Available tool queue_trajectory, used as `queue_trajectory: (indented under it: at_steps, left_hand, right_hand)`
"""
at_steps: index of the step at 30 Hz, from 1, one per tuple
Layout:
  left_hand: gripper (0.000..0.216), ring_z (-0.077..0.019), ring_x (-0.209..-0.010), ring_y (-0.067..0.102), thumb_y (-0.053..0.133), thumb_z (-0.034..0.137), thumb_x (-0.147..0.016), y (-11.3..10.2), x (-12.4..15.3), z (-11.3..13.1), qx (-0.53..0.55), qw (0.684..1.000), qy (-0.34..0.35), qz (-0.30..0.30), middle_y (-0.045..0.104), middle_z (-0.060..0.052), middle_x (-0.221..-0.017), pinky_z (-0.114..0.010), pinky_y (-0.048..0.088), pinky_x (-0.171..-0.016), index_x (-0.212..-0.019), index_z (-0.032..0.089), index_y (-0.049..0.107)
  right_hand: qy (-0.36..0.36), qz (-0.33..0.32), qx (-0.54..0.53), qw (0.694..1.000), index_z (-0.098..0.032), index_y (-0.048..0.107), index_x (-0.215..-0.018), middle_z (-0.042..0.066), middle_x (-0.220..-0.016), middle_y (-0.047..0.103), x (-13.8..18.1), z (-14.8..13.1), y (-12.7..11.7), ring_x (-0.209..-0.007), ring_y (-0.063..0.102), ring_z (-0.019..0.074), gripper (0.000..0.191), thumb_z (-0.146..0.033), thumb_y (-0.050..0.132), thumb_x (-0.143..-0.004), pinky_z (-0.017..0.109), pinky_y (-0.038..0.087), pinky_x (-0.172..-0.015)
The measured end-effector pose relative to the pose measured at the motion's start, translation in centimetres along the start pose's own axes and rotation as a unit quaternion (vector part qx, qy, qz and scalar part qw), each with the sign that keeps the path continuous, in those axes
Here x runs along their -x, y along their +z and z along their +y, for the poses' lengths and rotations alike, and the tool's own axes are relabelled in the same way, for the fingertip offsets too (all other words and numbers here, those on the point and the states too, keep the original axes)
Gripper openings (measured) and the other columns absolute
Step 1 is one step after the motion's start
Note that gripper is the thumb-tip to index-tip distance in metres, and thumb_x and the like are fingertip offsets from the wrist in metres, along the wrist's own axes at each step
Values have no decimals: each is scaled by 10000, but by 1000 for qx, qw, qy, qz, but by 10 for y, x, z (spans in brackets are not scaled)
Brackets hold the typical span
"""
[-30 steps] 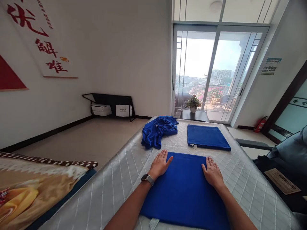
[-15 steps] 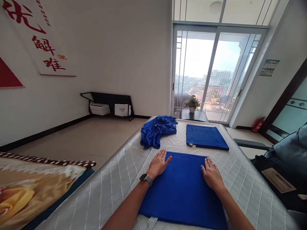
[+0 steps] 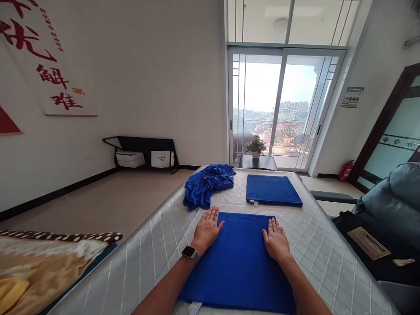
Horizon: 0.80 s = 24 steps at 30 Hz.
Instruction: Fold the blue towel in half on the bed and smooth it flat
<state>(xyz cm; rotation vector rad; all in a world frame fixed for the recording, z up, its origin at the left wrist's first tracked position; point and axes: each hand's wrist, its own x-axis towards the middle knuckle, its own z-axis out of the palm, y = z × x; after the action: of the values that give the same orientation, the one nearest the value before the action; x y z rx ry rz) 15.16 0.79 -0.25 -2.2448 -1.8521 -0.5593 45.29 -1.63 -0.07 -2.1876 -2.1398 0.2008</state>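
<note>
A folded blue towel [image 3: 241, 262] lies flat in front of me, with a white tag [image 3: 194, 307] sticking out at its near left corner. My left hand [image 3: 207, 228] rests flat on its far left edge, fingers stretched out, a watch on the wrist. On the far right edge lies my right hand [image 3: 276, 239], also flat with fingers extended. Beyond, to the right, sits a second folded blue towel [image 3: 274, 190] with a small tag. A crumpled blue towel [image 3: 210, 183] is heaped at the far left.
The towels lie on a quilted silvery surface [image 3: 144, 258]. A patterned blanket [image 3: 65, 258] is at the lower left. At right stands a grey-blue chair [image 3: 393, 210] holding a black item with a tan label. A potted plant [image 3: 256, 146] stands before the glass sliding door [image 3: 259, 96].
The camera view has tilted up and turned slightly right, so the scene sits lower and further left. Both hands stay flat on the towel's edges, with little visible movement.
</note>
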Motion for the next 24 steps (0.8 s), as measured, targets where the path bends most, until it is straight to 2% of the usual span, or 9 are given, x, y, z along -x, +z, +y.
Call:
queue_trajectory:
  at_steps: [2,4,8,11,13,15,17,20,24]
  left_hand:
    - [692,-307,-1509,316,226,548,-1025,-5,3,22,4,999,34,-2,458,-129,-1576,-499,230,-1252,-1549,131,400]
    - [697,-298,-1502,333,208,564,-1030,-6,5,54,25,996,75,-28,450,-127,-1581,-489,266,-1240,-1548,140,403]
    - [696,-266,-1502,337,182,584,-1036,8,3,128,96,978,160,-89,413,-123,-1603,-473,320,-1218,-1570,171,352]
    - [698,-256,-1516,305,133,563,-1043,23,-6,167,129,973,162,-103,392,-129,-1612,-477,299,-1228,-1579,161,325]
    - [707,-255,-1522,287,102,555,-1042,29,-11,177,137,974,148,-106,389,-131,-1612,-483,275,-1239,-1579,154,326]
    - [726,-255,-1528,271,101,572,-1036,32,-13,174,134,975,139,-110,381,-133,-1616,-483,251,-1249,-1575,147,336]
    - [751,-257,-1534,256,121,606,-1026,31,-11,159,124,977,130,-115,359,-132,-1626,-478,234,-1256,-1574,139,339]
    - [774,-262,-1537,247,133,637,-1015,27,-6,123,101,983,96,-121,332,-124,-1640,-480,233,-1255,-1580,144,325]
    - [808,-273,-1534,253,145,671,-1001,18,3,61,62,990,28,-126,332,-127,-1642,-471,231,-1255,-1578,137,331]
  right_hand:
    - [-2,3,-5,1000,-60,156,-1609,119,-1689,114,1,0,0,-1564,51,211,699,-450,189,-1029,398,48,-1252]
    - [-5,7,-8,1000,-50,154,-1607,132,-1689,113,1,0,-1,-1564,49,219,698,-443,194,-1031,402,43,-1252]
    - [-16,7,-10,1000,-26,162,-1600,158,-1686,116,2,2,0,-1564,46,233,689,-411,218,-1031,414,55,-1252]
    - [-26,1,-1,1000,-57,170,-1607,134,-1690,119,2,5,2,-1563,54,223,648,-321,234,-1018,401,64,-1251]
    - [-23,1,6,1000,-76,179,-1610,110,-1692,128,1,5,3,-1563,61,214,638,-291,228,-1011,386,67,-1251]
    - [-18,3,9,1000,-68,185,-1607,110,-1691,135,0,5,4,-1563,61,220,641,-322,212,-1019,390,70,-1252]
    - [-18,6,7,1000,-43,183,-1601,127,-1688,135,-1,4,3,-1563,60,233,664,-374,195,-1026,408,73,-1253]
    - [-15,7,-2,1000,-32,175,-1599,134,-1688,125,-1,3,2,-1564,58,236,692,-420,185,-1026,420,69,-1254]
    - [-11,4,-16,1000,-45,167,-1604,122,-1689,125,-1,2,2,-1564,43,219,702,-437,187,-1022,412,54,-1254]
